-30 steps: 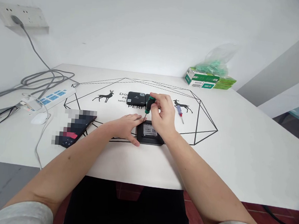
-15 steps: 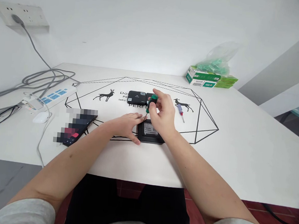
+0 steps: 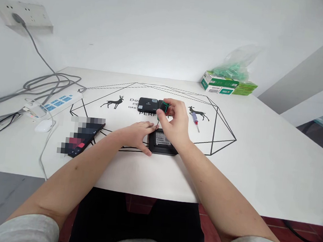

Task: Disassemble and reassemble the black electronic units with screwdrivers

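Note:
A flat black box (image 3: 161, 147) lies on the table with its white printed label facing up. My left hand (image 3: 137, 134) braces its left side, fingers at the far corner and thumb at the near corner. In my right hand (image 3: 178, 122) is a screwdriver (image 3: 165, 107) with a green and black handle, gripped between thumb and fingers. Its thin shaft points down to the box's far-left corner, close to my left fingertips; the tip's exact contact is hard to see. Behind are another black box (image 3: 147, 105) and a similar dark one, partly hidden by my right hand.
A second screwdriver (image 3: 194, 119), with a clear purple and red handle, lies to the right. At left are a partly pixelated phone (image 3: 88, 139), a white mouse-like object (image 3: 44, 125), a power strip (image 3: 58, 104) and grey cables. Green-and-white boxes (image 3: 221, 82) stand at the back right.
The screwdriver's handle has turned and tilted slightly in my right hand, whose fingers have shifted around it. My left hand and the black box stay in place.

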Available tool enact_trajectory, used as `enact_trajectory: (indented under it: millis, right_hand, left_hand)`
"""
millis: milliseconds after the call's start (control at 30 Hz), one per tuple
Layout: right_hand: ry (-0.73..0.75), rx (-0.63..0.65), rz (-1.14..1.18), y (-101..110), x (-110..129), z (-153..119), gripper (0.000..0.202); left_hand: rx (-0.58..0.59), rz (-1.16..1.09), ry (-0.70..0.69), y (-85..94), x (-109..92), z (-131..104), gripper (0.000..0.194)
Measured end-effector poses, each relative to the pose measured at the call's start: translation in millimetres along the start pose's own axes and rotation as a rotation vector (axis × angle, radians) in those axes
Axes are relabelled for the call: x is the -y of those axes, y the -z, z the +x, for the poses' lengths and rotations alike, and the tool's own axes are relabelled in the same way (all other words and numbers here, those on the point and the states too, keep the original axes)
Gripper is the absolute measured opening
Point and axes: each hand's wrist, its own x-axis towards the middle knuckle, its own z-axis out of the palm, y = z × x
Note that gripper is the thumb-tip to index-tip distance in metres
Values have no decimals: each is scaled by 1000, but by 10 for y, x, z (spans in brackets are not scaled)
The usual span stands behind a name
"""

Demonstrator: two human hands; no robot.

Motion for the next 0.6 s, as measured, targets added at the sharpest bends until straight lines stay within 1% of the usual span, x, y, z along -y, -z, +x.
enact_trajectory:
  millis: [100, 200, 300, 400, 500, 600]
  right_hand:
    - [-40, -18, -16, -30, -34, -16, 40]
    - [-56, -14, -2, -50, -69, -35, 39]
    - [-40, 32, 51, -43, -65, -44, 48]
    - [16, 67, 51, -22, -50, -34, 56]
    - [44, 45, 22, -10, -70, -17, 57]
    - [-8, 14, 20, -8, -101, -6, 54]
  left_hand:
    - [-1, -13, -1, -4, 3, -5, 130]
    - [5, -11, 14, -12, 9, -4, 132]
    - [6, -8, 5, -19, 17, 1, 133]
    - [4, 4, 4, -21, 21, 7, 133]
    - [10, 17, 23, -19, 15, 6, 135]
    - [-2, 22, 13, -17, 6, 1, 131]
